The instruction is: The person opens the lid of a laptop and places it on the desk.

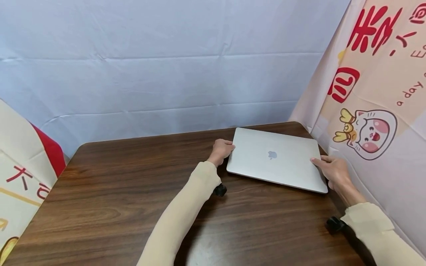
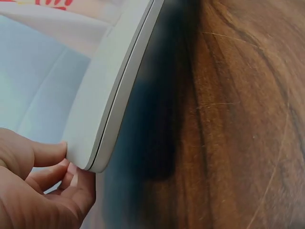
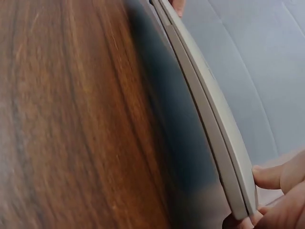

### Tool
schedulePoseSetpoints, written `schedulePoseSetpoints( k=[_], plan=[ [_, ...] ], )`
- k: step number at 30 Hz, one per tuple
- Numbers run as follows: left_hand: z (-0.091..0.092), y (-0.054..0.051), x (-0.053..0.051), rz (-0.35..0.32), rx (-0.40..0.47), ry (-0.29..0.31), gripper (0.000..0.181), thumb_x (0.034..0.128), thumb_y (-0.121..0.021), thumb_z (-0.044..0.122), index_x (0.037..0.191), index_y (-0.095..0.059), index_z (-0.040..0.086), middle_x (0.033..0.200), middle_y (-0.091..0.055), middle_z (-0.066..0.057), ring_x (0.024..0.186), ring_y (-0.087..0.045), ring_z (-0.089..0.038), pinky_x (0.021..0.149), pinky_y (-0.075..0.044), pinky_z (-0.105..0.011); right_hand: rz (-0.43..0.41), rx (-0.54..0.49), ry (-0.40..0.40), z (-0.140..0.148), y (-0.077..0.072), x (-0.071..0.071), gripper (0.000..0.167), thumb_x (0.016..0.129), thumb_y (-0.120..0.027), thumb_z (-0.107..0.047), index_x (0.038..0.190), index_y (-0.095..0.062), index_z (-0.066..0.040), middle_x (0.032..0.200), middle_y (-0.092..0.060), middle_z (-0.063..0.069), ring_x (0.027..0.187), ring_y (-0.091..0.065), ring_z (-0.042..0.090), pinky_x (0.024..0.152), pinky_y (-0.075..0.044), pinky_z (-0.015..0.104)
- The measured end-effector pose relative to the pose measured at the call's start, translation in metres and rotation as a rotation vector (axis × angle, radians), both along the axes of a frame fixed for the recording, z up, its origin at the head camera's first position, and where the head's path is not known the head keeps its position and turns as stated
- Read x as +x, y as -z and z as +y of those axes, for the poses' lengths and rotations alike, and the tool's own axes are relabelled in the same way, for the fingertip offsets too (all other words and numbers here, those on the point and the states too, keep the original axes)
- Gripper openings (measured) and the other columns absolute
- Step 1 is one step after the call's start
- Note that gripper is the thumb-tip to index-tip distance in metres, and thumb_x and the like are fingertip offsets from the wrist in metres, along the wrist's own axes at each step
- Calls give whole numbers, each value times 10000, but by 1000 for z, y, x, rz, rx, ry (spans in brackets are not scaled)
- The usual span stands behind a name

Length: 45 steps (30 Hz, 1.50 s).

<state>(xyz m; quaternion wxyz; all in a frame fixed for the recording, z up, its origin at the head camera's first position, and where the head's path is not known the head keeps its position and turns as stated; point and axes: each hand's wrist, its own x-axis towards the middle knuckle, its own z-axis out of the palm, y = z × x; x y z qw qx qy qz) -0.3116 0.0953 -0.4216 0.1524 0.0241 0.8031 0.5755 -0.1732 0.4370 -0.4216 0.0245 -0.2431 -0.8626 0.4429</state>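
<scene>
A closed silver laptop (image 1: 253,155) with an apple logo on its lid is at the back right of the wooden table. My left hand (image 1: 222,149) grips its left edge, thumb on the lid and fingers curled beneath, as the left wrist view shows with the laptop (image 2: 107,90) and hand (image 2: 43,186). On the opposite edge my right hand (image 1: 334,170) pinches the laptop the same way. In the right wrist view a dark shadow or reflection lies under the laptop (image 3: 214,124), so it appears raised off the tabletop. The far fingertips are hidden below it.
The brown wood-grain table (image 1: 110,199) stretches left and toward me. A pale cloth (image 1: 149,74) hangs behind it. Close to my right hand hangs a printed cloth (image 1: 362,92) with red characters and a cartoon face; another printed cloth (image 1: 23,162) hangs at left.
</scene>
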Motion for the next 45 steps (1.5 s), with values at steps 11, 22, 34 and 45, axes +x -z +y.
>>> schedulePoseSetpoints(
  k=[11, 22, 34, 45],
  plan=[
    [-28, -23, 9, -16, 70, 72, 408, 1074, -558, 132, 1449, -558, -29, 1489, -532, -187, 1418, -451, -348, 1125, -417, -477, -17, 37, -65, -16, -13, 8, 818, 1030, -565, -492, 1554, -337, 93, 624, -573, 12, 362, -338, 98, 356, -379, 321],
    [-57, -37, 21, -38, 13, 123, 443, 1081, -553, 178, 1489, -529, 9, 1554, -476, -151, 1449, -412, -356, 1167, -351, -525, 45, 80, -104, -31, -21, 11, 827, 1039, -534, -515, 1520, -363, 135, 1348, -513, 373, 859, -585, 287, 550, -500, 296],
    [-79, -47, 37, -65, -5, 98, 459, 1073, -574, 201, 1501, -528, 40, 1572, -461, -124, 1429, -435, -373, 1164, -329, -586, 54, 94, -163, -43, -28, 11, 869, 1031, -516, -565, 1534, -349, 124, 1407, -507, 359, 904, -608, 247, 603, -522, 266],
    [-96, -56, 55, -53, -2, 54, 443, 1067, -577, 202, 1482, -554, 48, 1211, -613, -71, 1056, -562, -278, 1065, -419, -507, 62, 79, -202, -55, -34, 13, 864, 1029, -539, -555, 1532, -357, 124, 1418, -489, 369, 763, -574, 183, 562, -512, 293]
  ],
)
